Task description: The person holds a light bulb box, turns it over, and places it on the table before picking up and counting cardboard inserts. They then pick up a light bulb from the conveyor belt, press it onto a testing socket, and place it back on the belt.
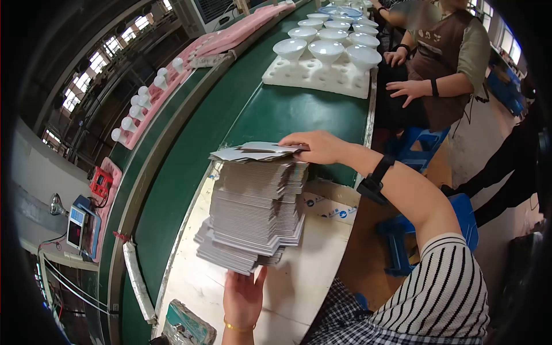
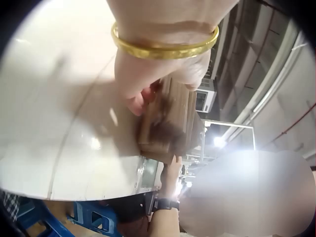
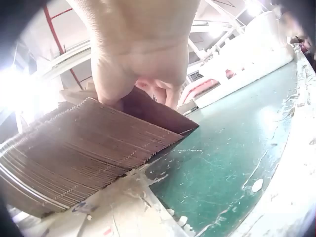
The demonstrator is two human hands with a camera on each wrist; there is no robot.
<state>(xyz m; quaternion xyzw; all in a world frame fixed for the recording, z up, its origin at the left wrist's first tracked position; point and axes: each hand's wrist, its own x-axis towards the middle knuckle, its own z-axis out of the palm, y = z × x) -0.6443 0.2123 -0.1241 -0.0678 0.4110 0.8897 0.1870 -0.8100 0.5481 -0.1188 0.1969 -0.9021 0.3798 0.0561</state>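
Observation:
A tall stack of flat folded cartons [image 1: 253,201], grey-edged and uneven, stands on the white board [image 1: 190,259] between my two hands. At its far end my right hand [image 1: 322,146] grips the last sheets, fingers over their edge; the right wrist view shows the hand [image 3: 140,64] bent over the darker end carton [image 3: 158,111]. My left hand [image 1: 244,299] holds the near end low down, its fingertips partly hidden by the cartons. In the left wrist view that hand [image 2: 153,74] has thumb and fingers at the stack's end [image 2: 170,123], which is blurred.
A green work belt [image 1: 299,118] runs beyond the stack. White foam trays [image 1: 322,80] hold several white lamp cups, with a seated person [image 1: 443,69] beside them. Bulbs [image 1: 138,100] line pink foam at left. A digital scale [image 1: 75,227], green block [image 1: 190,322] and blue stools [image 1: 420,144] are around.

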